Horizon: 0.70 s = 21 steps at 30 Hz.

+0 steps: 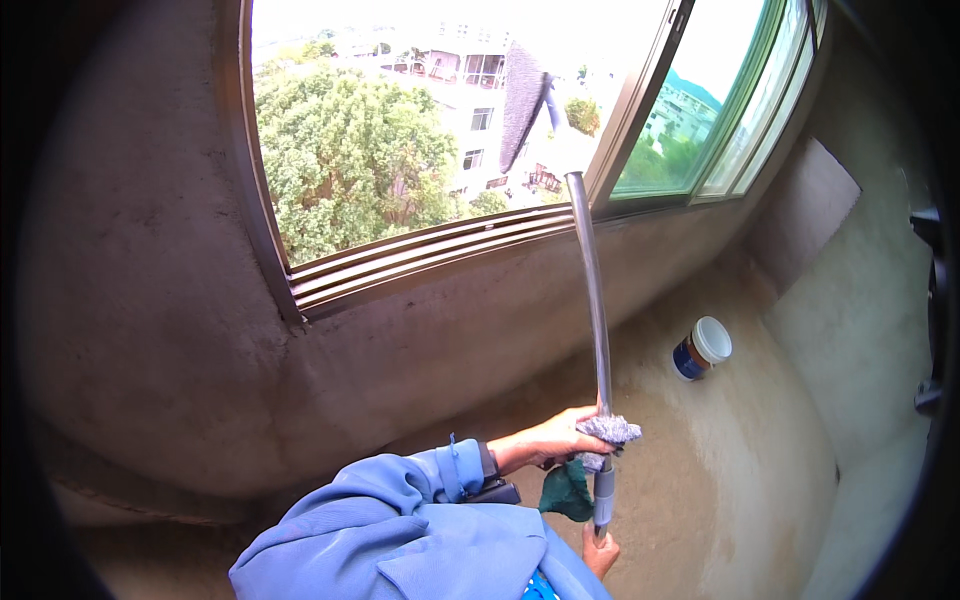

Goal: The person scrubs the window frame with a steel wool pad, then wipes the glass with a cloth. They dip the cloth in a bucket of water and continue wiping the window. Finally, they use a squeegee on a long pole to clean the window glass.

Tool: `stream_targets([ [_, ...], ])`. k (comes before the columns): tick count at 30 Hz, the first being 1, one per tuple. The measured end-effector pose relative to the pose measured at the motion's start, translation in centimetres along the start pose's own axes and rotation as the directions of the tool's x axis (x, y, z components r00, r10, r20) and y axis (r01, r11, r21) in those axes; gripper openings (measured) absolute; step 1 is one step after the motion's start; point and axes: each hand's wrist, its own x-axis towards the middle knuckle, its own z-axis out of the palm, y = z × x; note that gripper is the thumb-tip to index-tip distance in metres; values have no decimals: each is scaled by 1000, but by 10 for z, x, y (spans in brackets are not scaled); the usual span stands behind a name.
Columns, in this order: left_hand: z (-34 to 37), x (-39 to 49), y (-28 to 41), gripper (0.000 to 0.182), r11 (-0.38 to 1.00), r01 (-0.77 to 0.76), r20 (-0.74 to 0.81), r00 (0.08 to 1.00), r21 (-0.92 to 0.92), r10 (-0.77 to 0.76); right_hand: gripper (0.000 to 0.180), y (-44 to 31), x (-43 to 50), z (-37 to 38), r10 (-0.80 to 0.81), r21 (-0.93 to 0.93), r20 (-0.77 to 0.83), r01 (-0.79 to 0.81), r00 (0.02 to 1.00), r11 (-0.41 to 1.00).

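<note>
A flat mop with a long metal pole (591,292) slants up from my hands towards the window opening. Its grey fibrous head (521,109) shows against the bright outdoors; part of the neck is washed out by glare. My left hand (559,439) grips the pole and also a bunched grey cloth (611,429). A dark green cloth (568,491) hangs just below that hand, beside the pole's grey plastic collar (604,495). Lower down, my right hand (600,553) is closed around the pole's bottom end, its wrist partly hidden by my blue jacket.
A brown metal window frame (630,105) has its left part open and green-tinted glass (675,135) at right. On the concrete floor (675,480) stands a white-rimmed plastic bucket (701,349). A pale flat panel (810,210) is at the right wall. Dark objects (932,315) edge the far right.
</note>
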Motion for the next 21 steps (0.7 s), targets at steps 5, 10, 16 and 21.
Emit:
stream_targets([
  [5,-18,-13,17,40,1000,6,-15,1000,16,-6,38,39,-23,-16,107,230,446,-230,888,946],
  [10,-18,-21,12,41,983,166,-27,986,82,-164,37,49,-31,-15,187,173,464,-295,866,940],
  [16,-23,-22,7,40,997,58,23,998,57,-59,36,9,-32,5,66,130,146,-85,987,988],
  [21,-24,-24,4,37,995,82,94,992,50,-87,35,-6,-35,18,-9,65,-51,12,999,998],
])
